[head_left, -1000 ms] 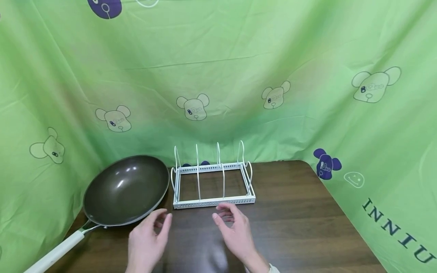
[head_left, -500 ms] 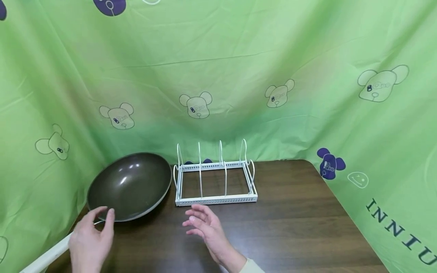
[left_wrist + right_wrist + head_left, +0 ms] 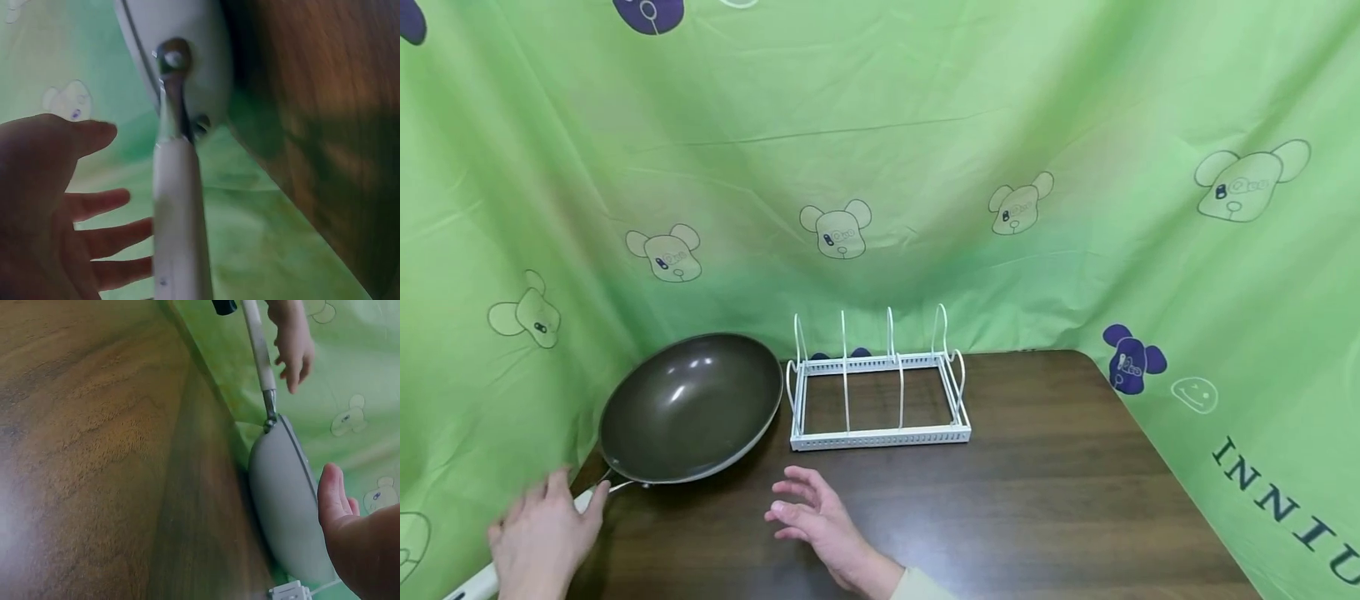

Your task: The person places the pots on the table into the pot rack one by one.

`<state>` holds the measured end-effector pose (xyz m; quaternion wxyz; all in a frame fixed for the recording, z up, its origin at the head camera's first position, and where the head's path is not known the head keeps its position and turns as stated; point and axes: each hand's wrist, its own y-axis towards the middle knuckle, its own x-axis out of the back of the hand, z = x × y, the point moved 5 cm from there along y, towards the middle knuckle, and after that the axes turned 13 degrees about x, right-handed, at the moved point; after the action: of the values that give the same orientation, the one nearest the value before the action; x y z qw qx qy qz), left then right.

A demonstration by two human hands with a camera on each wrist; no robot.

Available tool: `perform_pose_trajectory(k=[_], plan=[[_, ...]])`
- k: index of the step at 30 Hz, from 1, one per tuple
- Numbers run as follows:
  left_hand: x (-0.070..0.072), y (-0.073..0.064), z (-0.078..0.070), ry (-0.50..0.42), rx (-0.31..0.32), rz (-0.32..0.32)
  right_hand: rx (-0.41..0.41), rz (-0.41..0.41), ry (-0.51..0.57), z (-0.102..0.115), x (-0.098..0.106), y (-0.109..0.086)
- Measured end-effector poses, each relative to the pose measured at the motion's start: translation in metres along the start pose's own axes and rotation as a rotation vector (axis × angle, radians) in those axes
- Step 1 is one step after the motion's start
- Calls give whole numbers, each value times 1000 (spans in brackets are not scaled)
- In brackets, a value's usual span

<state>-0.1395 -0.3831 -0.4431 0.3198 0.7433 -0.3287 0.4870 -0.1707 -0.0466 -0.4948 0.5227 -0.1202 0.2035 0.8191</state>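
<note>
A dark frying pan (image 3: 692, 408) with a pale outside sits at the left of the table, its white handle (image 3: 178, 212) jutting toward the near left corner. Above that handle is my left hand (image 3: 546, 533), fingers spread and the thumb apart. In the left wrist view the fingers lie beside the handle and are not curled round it; whether they touch it is unclear. My right hand (image 3: 820, 517) hovers over the table in front of the pan and the rack, fingers loosely bent and holding nothing. A white wire rack (image 3: 880, 437) with upright loops stands right of the pan.
The brown wooden table (image 3: 1060, 483) has a rounded far right corner. A green curtain (image 3: 925, 150) with bear-head drawings hangs close around its back and sides. The pan's right rim is close to the rack's left end.
My left hand has moved left from in front of the pan to its handle. My right hand has shifted left, away from the rack's front. Pan and rack stay in place.
</note>
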Motion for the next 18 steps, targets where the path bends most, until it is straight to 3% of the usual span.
perform_pose_trajectory(k=[3,6,11,16,18], plan=[[-9,4,10,70,44,122,7,15,-3,-1,-3,0],[-17,4,18,104,74,204,11,23,-8,-2,-4,0],[-22,1,23,104,69,242,7,15,-22,-4,-4,1],[-21,-8,32,113,92,359,-1,15,-46,-7,-3,1],[-19,-14,34,99,104,351,-1,13,-55,-7,-2,2]])
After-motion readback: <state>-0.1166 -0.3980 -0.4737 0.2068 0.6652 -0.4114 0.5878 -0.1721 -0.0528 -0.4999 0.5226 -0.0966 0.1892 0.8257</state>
